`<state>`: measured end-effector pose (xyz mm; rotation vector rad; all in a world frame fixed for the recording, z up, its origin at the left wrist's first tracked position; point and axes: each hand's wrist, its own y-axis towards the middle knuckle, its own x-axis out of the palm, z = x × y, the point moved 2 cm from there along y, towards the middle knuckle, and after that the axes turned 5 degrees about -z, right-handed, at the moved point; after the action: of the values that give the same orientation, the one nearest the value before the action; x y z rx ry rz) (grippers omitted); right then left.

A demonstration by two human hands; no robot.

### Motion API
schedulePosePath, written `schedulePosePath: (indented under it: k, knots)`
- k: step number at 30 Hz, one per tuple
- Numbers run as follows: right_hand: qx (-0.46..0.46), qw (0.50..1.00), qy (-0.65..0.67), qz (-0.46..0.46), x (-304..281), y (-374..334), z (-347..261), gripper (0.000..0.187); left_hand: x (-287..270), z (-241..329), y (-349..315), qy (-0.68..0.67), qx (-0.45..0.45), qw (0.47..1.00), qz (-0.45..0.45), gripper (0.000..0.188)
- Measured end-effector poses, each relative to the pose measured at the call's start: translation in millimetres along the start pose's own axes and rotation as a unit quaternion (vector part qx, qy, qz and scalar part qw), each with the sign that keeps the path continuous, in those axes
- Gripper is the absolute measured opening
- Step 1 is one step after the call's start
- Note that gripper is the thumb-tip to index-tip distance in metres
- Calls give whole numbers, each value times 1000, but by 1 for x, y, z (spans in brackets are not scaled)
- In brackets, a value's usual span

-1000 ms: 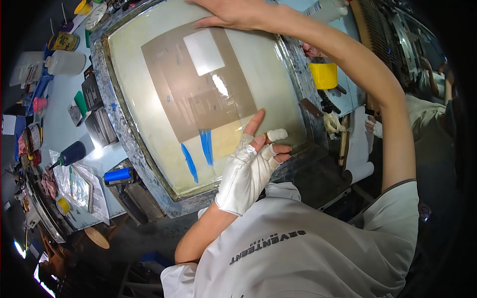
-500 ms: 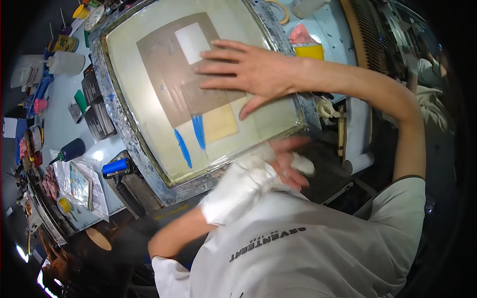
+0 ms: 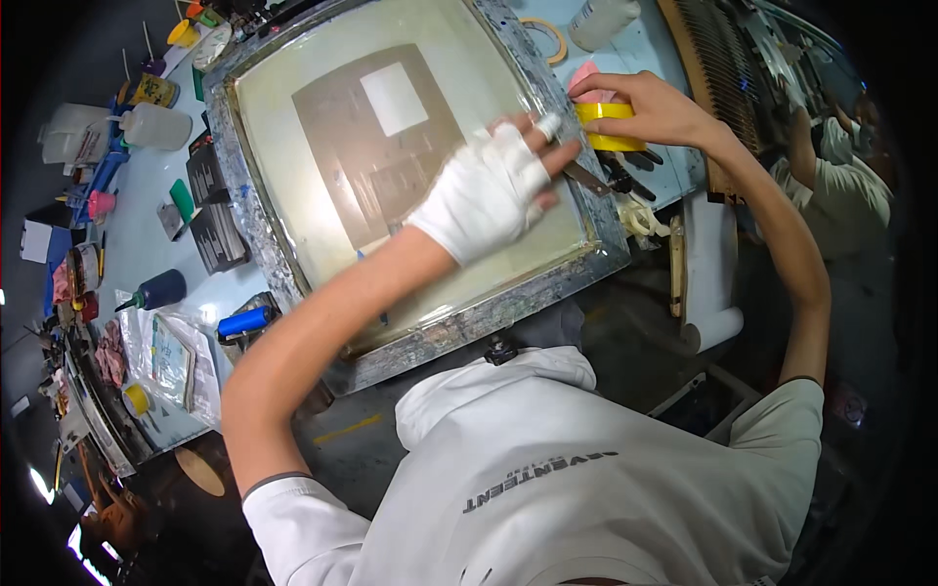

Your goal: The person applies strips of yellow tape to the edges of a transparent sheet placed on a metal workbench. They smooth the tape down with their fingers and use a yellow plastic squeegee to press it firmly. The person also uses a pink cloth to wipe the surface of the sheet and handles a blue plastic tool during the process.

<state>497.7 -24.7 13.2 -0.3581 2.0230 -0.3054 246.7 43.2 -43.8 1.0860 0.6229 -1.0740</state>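
Right hand (image 3: 645,109) at the yellow cylinder (image 3: 618,145), left hand (image 3: 489,186) over the screen

The right hand, bare, curls about the yellow cylinder on the desk (image 3: 142,244), thumb across its front and fingers near a pink cloth (image 3: 583,73); whether it grips either, I cannot tell. The cylinder stands just beyond the right side of the framed screen (image 3: 459,317). The left hand, in a white fingerless glove and slightly blurred, is open above the screen, fingers loosely spread near a brown strip (image 3: 586,179). A grey-brown panel (image 3: 322,127) shows on the screen's surface.
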Motion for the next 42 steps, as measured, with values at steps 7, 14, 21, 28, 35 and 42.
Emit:
schedulePosePath:
  k: [7, 14, 21, 28, 35, 42]
  knots:
    - [-74, 982, -174, -6, -29, -14, -59, 34, -5, 5, -32, -194, -141, 966, 90, 65]
    - [-91, 994, 42, -54, -48, -9, -95, 32, -7, 12, -25, -486, -311, 809, 114, 41]
    - [-32, 985, 155, -62, -27, -2, -80, 31, -63, 31, -38, -619, -426, 657, 65, 22]
    - [-23, 988, -90, 122, -40, -7, 9, 31, -120, -33, -151, -383, -481, 781, 104, 27]
    - [-11, 991, -70, 112, 7, 44, 30, 46, -103, -25, -159, 74, -238, 966, 72, 20]
    - [47, 988, -109, 100, 13, -22, -42, 45, -104, -25, -152, 46, -280, 957, 63, 19]
